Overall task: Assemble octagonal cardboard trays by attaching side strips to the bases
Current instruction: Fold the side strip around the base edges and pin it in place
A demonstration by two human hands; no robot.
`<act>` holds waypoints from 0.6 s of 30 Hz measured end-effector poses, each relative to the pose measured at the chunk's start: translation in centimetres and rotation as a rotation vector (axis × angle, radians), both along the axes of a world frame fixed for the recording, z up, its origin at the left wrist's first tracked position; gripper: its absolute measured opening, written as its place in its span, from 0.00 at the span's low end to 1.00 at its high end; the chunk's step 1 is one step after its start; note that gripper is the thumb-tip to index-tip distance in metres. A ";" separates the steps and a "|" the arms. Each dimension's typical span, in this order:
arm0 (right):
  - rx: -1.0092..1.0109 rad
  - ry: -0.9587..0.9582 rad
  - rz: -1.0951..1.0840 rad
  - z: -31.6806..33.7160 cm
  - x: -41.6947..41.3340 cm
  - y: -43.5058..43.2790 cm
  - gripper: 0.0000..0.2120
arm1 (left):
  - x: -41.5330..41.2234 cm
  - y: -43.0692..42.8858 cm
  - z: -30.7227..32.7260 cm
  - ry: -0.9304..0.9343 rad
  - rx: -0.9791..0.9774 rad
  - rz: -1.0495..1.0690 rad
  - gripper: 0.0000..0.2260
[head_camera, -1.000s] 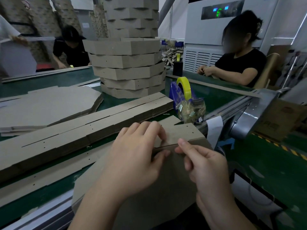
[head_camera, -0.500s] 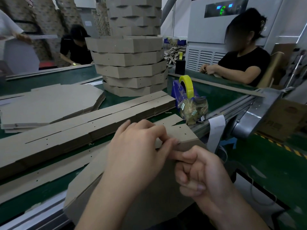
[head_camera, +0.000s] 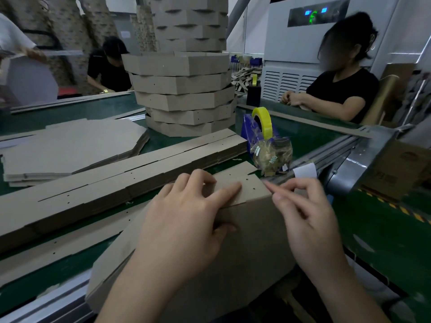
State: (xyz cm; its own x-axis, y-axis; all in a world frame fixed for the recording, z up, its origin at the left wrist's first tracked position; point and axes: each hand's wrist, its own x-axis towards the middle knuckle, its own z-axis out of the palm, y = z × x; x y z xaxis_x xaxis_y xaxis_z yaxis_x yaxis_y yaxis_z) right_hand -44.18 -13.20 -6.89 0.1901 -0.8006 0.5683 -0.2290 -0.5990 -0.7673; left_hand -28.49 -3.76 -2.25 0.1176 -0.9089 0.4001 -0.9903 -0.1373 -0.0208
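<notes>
Two bare hands worked at the near edge of the green bench (head_camera: pixel 303 136). The left hand (head_camera: pixel 186 220) lay flat, fingers straight, pressing the folded grey-brown cardboard side strip (head_camera: pixel 247 183) against one edge of the flat octagonal cardboard base (head_camera: pixel 251 252), which overhung the bench toward the person. The right hand (head_camera: pixel 307 217) hovered just beside the strip's corner, fingers curled, with something thin and pale at the fingertips. It was tape perhaps, though whether it was truly pinched could not be told. To do this step well, the left hand should probably hold the fold tight along the base edge while the right fixes the corner, so the strip cannot creep. The blue tape dispenser with its yellow roll (head_camera: pixel 261 127) stood near, beyond the strip. A stack of finished octagonal cardboard trays (head_camera: pixel 184 99) stood farther back.
</notes>
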 end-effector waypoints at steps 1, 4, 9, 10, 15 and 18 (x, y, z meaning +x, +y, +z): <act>-0.015 0.045 0.014 -0.2 0.1 0.0 0.16 | -0.2 0.1 0.3 -0.003 -0.015 0.002 0.26; -0.085 0.060 0.106 -0.4 0.0 0.2 0.14 | -0.9 -0.1 0.7 0.039 -0.093 -0.013 0.25; 0.317 0.275 0.394 2.2 -1.0 -2.9 0.18 | -1.6 0.6 1.2 0.115 -0.169 -0.050 0.23; 0.403 0.355 0.479 2.6 -1.1 -3.5 0.21 | -1.5 0.8 1.3 0.115 -0.180 -0.059 0.23; 0.245 0.470 0.396 4.1 -1.5 -5.1 0.23 | -1.4 1.5 2.0 0.155 -0.210 -0.054 0.23; 0.042 0.428 0.279 5.3 -2.6 -5.5 0.18 | -1.3 2.0 2.2 0.201 -0.274 -0.053 0.23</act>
State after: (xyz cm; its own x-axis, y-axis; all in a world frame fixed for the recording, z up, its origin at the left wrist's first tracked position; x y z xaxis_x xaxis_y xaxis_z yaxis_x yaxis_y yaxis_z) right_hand -46.80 -18.70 -1.64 0.6084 -0.7066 0.3613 -0.3640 -0.6531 -0.6640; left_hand -29.80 -1.72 -0.04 0.1741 -0.7780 0.6036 -0.9768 -0.0591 0.2056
